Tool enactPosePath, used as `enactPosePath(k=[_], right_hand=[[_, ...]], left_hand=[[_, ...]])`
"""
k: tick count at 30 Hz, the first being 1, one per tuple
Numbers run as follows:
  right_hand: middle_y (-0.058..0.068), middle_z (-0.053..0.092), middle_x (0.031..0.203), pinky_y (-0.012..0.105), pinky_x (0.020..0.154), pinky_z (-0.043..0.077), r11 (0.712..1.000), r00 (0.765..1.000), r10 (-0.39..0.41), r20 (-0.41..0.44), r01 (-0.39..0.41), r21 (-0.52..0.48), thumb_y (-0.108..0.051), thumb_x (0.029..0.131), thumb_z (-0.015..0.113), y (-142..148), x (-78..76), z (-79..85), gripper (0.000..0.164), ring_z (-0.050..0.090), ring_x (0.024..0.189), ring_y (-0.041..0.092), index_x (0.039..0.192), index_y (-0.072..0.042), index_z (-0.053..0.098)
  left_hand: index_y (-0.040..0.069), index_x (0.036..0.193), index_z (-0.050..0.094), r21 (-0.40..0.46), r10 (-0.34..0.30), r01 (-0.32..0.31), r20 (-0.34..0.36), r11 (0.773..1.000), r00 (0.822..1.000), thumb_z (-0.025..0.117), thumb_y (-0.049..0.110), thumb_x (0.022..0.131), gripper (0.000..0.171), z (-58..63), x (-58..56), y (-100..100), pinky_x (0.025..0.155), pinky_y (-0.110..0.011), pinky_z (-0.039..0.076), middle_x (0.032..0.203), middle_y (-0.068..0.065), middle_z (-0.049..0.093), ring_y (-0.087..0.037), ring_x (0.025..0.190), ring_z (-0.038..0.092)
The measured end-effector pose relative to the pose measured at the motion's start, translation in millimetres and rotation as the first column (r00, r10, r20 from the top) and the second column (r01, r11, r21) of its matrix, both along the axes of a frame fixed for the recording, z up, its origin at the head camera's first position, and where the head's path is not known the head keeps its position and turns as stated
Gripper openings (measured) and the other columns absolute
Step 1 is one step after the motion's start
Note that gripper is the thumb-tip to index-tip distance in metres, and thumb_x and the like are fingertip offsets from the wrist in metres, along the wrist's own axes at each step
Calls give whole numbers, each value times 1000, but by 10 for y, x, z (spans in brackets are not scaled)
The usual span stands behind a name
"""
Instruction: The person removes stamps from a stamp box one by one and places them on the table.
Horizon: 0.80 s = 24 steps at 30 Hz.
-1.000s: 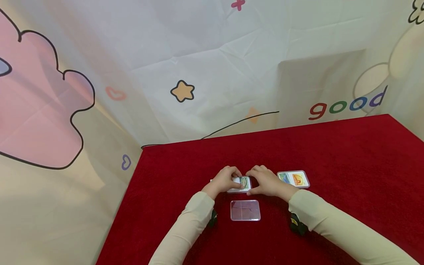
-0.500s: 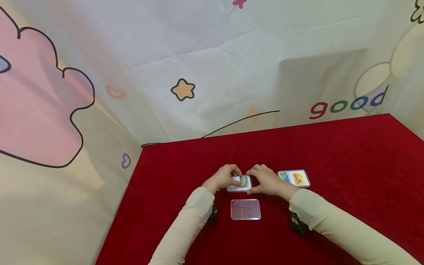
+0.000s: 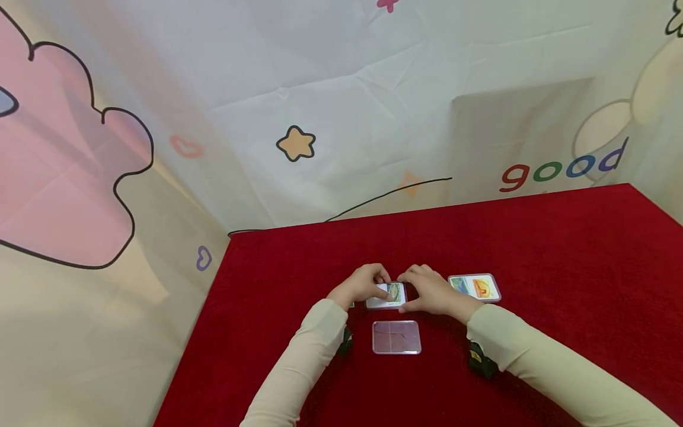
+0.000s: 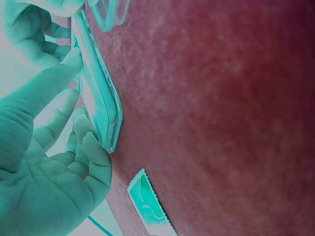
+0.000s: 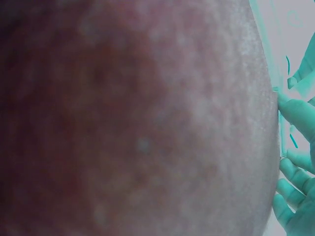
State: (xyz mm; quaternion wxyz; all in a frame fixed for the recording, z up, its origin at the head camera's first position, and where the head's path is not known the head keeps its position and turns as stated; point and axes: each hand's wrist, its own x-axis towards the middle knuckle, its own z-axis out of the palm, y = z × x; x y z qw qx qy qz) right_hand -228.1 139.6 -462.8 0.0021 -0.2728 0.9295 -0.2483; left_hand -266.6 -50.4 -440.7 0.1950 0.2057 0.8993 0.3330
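Observation:
A flat clear plastic case [image 3: 376, 304] with a white insert and a greenish stamp [image 3: 395, 292] lies between the two hands on the red cloth. My left hand [image 3: 358, 288] reaches over its left part, thumb on the top face by the stamp and fingers along the far edge. From the other side, my right hand [image 3: 433, 294] grips the right end, thumb at the near corner and fingers at the far one. In the left wrist view the case [image 4: 96, 93] appears edge-on, with left fingertips at its lower end. A loose stamp [image 4: 147, 204] with a perforated edge lies nearby.
Closer to the body, a transparent lid [image 3: 396, 338] lies flat on the red cloth [image 3: 560, 255]. Right of the right hand is another clear case [image 3: 493, 289] with two colourful stamps. A printed fabric backdrop [image 3: 341, 130] rises behind the table.
Both hands stay on the case in nearly the same pose. Slight shifts of the head view and left wrist leave a sliver of the loose stamp showing below that wrist.

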Motion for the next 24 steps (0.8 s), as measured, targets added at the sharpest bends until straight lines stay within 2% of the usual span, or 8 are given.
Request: enactPosePath(k=[8, 15, 24], right_hand=[[15, 58, 112, 53, 89, 41, 1000, 1000, 0, 9, 0, 0, -32, 72, 82, 10, -9, -5, 58, 50, 106, 33, 116, 0, 62], [14, 58, 111, 52, 88, 41, 1000, 1000, 5, 6, -5, -5, -32, 72, 82, 8, 0, -5, 58, 50, 105, 33, 116, 0, 62], [14, 58, 112, 52, 88, 41, 1000, 1000, 8, 4, -8, -17, -32, 73, 81, -1, 7, 8, 58, 50, 104, 32, 116, 0, 61]], left_hand=[[4, 97, 62, -6, 5, -5, 4, 1000, 1000, 78, 5, 76, 26, 25, 13, 11, 66, -21, 40, 89, -4, 56, -11, 79, 47], [1, 98, 60, 31, 5, -6, 37, 1000, 999, 76, 1, 76, 27, 30, 28, 8, 62, -19, 38, 87, -5, 55, -12, 76, 45], [1, 98, 59, 69, -8, 5, 43, 998, 999, 75, -3, 76, 28, 9, 23, 8, 61, -19, 40, 87, -6, 57, -11, 75, 47]])
